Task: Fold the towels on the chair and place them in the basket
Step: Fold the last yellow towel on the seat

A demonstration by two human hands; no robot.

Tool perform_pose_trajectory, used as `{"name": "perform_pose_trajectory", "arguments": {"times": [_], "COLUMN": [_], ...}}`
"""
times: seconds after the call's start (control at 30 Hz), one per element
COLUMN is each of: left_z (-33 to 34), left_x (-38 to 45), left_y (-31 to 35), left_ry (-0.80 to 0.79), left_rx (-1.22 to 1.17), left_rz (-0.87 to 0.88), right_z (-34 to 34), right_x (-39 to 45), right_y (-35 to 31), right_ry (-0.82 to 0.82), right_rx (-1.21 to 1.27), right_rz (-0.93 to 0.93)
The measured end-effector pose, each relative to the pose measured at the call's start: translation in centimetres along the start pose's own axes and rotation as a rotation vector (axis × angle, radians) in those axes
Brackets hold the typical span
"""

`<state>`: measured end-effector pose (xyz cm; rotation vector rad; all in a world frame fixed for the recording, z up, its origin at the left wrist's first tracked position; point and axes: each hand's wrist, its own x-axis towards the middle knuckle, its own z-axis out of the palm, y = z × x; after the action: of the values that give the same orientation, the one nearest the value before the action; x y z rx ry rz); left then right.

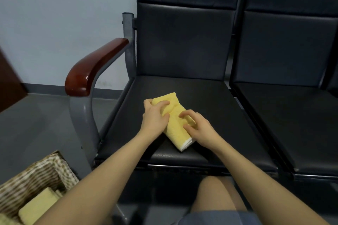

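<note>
Folded yellow towel (174, 120) on the black chair seat (210, 107), left hand (155, 117) gripping its far end with curled fingers, right hand (198, 127) pressing its near end with bent fingers, basket (39, 171) near left holding another folded towel (37, 206)

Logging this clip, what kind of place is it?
Probably a waiting area or office lobby: linked black padded seats on a metal frame with a wooden armrest, against a plain painted wall.
</note>
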<state>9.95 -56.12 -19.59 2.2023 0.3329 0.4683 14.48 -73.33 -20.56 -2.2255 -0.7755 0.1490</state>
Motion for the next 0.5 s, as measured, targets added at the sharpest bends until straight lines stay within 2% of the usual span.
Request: {"name": "perform_pose_trajectory", "arguments": {"times": [0.23, 0.5], "left_z": [-7.7, -20.3], "left_x": [-2.1, -7.1], "left_y": [0.0, -3.2], "left_ry": [0.198, 0.442], "left_rx": [0.063, 0.21], "left_rz": [0.178, 0.174], "right_z": [2.2, 9.0], "right_x": [0.7, 2.6], "right_y": [-5.5, -15.8], "right_ry": [0.079, -0.039], "right_rx": [0.211, 0.376], "right_rz": [-0.223, -0.557]}}
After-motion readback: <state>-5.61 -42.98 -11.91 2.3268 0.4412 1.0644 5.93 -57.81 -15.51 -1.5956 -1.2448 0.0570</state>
